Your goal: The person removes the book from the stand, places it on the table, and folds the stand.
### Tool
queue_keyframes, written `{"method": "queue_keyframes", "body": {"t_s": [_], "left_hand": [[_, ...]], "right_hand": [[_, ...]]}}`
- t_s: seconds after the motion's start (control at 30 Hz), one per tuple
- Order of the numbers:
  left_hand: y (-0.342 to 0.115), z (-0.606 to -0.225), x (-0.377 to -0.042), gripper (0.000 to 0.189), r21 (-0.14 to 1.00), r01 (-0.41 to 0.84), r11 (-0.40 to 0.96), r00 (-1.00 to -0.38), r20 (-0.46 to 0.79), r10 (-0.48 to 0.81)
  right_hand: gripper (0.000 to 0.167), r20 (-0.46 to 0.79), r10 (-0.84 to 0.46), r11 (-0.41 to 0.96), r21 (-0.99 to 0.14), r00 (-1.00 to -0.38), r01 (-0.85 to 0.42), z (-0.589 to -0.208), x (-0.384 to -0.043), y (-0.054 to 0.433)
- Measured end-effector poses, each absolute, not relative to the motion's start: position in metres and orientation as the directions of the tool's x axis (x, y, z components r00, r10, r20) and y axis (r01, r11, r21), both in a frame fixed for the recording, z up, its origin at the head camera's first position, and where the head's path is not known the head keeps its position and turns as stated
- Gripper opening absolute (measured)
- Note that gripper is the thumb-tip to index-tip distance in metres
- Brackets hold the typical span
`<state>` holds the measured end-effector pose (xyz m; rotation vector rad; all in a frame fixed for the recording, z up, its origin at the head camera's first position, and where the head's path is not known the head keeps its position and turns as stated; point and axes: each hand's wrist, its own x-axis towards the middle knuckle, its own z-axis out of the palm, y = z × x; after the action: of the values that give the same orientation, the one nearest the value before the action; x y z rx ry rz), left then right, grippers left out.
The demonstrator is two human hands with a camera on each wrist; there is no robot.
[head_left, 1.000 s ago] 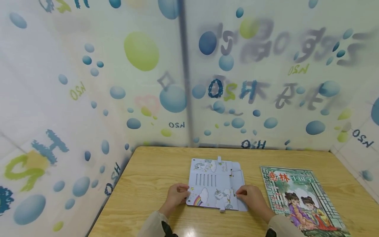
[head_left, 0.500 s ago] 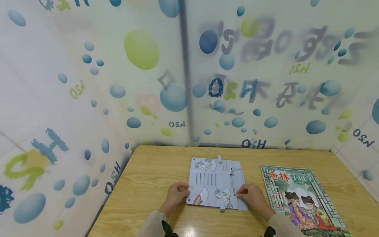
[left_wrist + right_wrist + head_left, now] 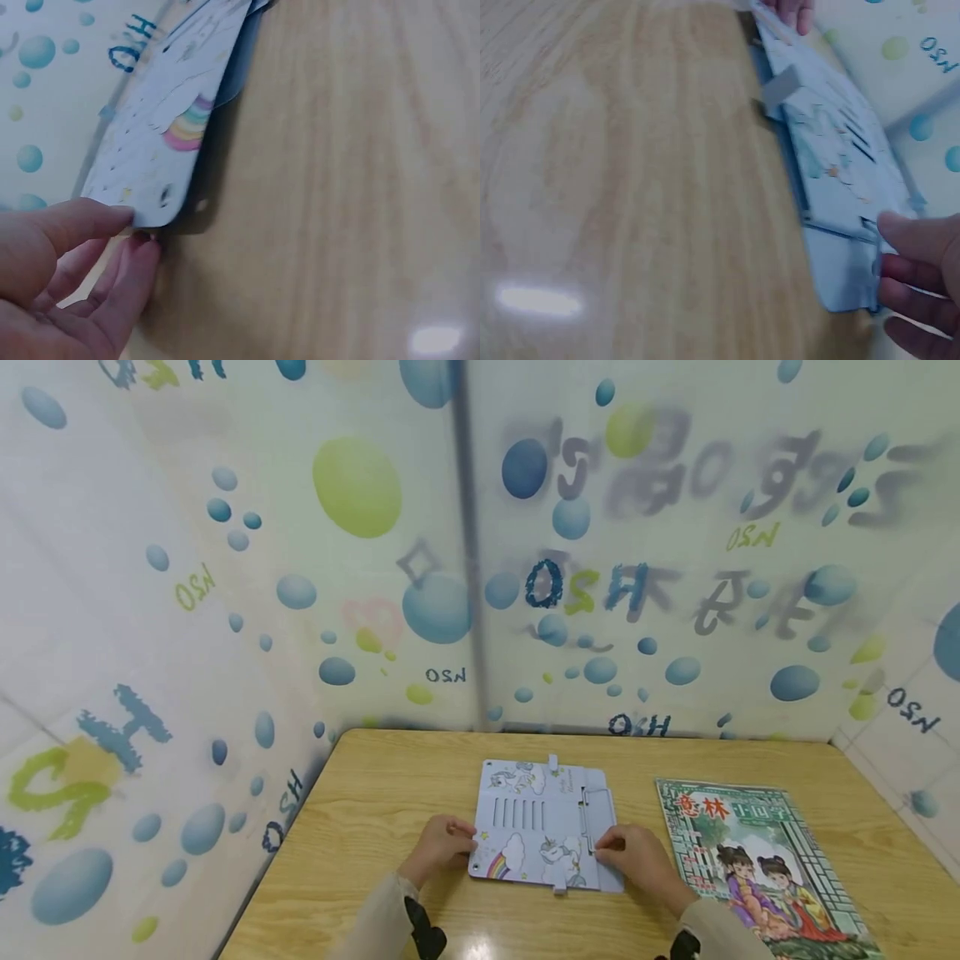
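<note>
A pale folding book stand [image 3: 525, 827] with unicorn, cloud and rainbow prints and several slots lies on the wooden table in the head view. My left hand [image 3: 441, 843] pinches its near left corner, thumb on top and fingers curled beneath, as the left wrist view shows on the printed board [image 3: 161, 146]. At the stand's right side, my right hand [image 3: 636, 858] holds the thin wire bracket [image 3: 587, 827] between thumb and fingers. Seen from the right wrist, that hand [image 3: 922, 277] is at the end of the grey-blue flap [image 3: 840, 270].
A magazine [image 3: 757, 860] with two illustrated figures on its cover lies right of the stand on the table [image 3: 390, 777]. Small tabs, such as the near clip [image 3: 559, 888], stick out from the stand's edges. Bubble-printed wall panels [image 3: 360, 610] rise behind and to the left.
The left hand's knuckles have risen slightly while it keeps its hold on the corner. The right hand and the stand look the same, and the head view has shifted a little.
</note>
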<state>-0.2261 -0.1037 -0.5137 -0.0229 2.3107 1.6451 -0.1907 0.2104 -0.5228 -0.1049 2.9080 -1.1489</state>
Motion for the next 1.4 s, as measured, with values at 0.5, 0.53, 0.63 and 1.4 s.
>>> {"method": "queue_keyframes", "body": {"t_s": [0.5,0.53,0.63,1.4], "left_hand": [[-0.078,-0.463,-0.292,0.028,0.896,-0.144,0.42,-0.964,-0.223,0.144],[-0.074,-0.462,-0.297,0.029,0.902,-0.142,0.409,-0.963,-0.221,0.154],[-0.059,-0.46,-0.309,0.03,0.917,-0.14,0.375,-0.957,-0.223,0.188],[0.038,-0.491,-0.344,0.047,0.864,-0.021,0.503,-0.941,-0.187,0.282]], "right_hand": [[0.015,0.083,-0.485,0.469,-0.815,-0.871,-0.339,-0.505,-0.165,0.201],[0.015,0.107,-0.492,0.453,-0.816,-0.864,-0.359,-0.506,-0.163,0.198],[0.016,0.217,-0.499,0.408,-0.795,-0.839,-0.448,-0.511,-0.156,0.189],[0.021,0.188,-0.342,0.401,-0.857,-0.921,-0.324,-0.536,-0.149,0.173]]}}
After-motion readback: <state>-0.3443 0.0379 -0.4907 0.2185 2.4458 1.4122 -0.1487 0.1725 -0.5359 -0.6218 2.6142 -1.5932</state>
